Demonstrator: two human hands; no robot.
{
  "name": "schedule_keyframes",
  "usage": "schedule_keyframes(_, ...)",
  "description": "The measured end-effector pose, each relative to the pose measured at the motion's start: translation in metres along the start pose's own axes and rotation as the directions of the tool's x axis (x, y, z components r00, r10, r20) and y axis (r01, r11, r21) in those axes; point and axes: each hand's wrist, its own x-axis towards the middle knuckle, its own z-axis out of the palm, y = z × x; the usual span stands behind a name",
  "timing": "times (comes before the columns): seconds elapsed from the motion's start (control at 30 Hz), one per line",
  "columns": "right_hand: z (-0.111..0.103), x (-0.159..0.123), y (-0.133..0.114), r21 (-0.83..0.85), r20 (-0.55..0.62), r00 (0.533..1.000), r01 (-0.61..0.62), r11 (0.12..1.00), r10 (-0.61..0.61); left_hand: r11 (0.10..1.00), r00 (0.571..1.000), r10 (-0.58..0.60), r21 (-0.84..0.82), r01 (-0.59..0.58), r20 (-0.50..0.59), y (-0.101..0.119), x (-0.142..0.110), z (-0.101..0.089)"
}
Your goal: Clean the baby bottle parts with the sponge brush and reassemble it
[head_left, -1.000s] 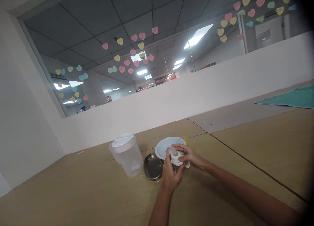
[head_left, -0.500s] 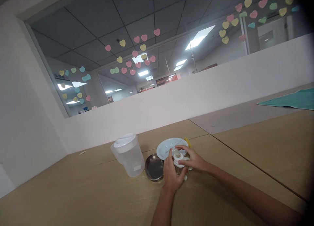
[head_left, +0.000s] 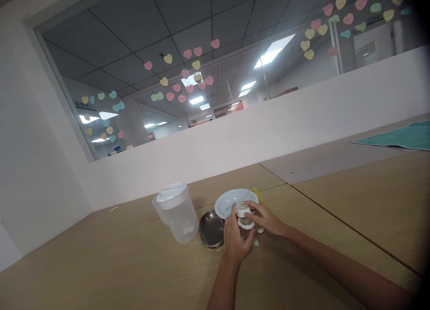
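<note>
A small clear baby bottle [head_left: 244,218] with a white collar and teat stands between my hands on the wooden table [head_left: 134,269]. My left hand [head_left: 235,238] is wrapped round the bottle's body from the near side. My right hand [head_left: 265,218] has its fingers closed on the white collar at the top. A white plate [head_left: 228,200] lies just behind the bottle, with something yellow [head_left: 257,194] showing at its far right edge. What is inside the bottle cannot be made out.
A clear plastic jug [head_left: 176,211] with a white lid stands to the left. A round steel dish [head_left: 211,229] lies between the jug and my hands. A teal cloth [head_left: 399,137] lies far right. A low white wall [head_left: 302,122] with glass above backs the table.
The white collar and teat, tilted and held slightly off the bottle before, now sit upright on its top under my right fingers. Both hands stayed in place.
</note>
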Motion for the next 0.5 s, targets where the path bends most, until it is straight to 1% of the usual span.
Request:
schedule_keyframes(0.07, 0.004, 0.002, 0.001, 0.042, -0.012, 1.000, -0.021, 0.999, 0.022, 1.000, 1.000, -0.007, -0.002, 0.007, 0.006, 0.001, 0.000, 0.000)
schedule_keyframes(0.17, 0.001, 0.007, 0.006, 0.158, -0.073, 0.997, -0.026, 0.987, 0.037, 1.000, 1.000, -0.018, -0.007, 0.018, 0.015, 0.001, 0.001, 0.000)
schedule_keyframes(0.33, -0.004, 0.012, 0.007, 0.387, -0.088, 0.984, -0.107, 0.916, 0.153, 1.000, 1.000, -0.002, -0.013, 0.002, -0.006, 0.000, 0.001, 0.001)
schedule_keyframes(0.4, -0.006, 0.012, 0.003, 0.437, -0.143, 0.972, -0.108, 0.893, 0.188, 1.000, 1.000, 0.002, -0.012, -0.002, -0.008, 0.001, 0.001, 0.001)
schedule_keyframes(0.5, -0.011, 0.013, -0.004, 0.494, -0.256, 0.948, -0.039, 0.869, 0.188, 1.000, 1.000, -0.007, -0.022, 0.007, 0.005, 0.002, 0.001, 0.000)
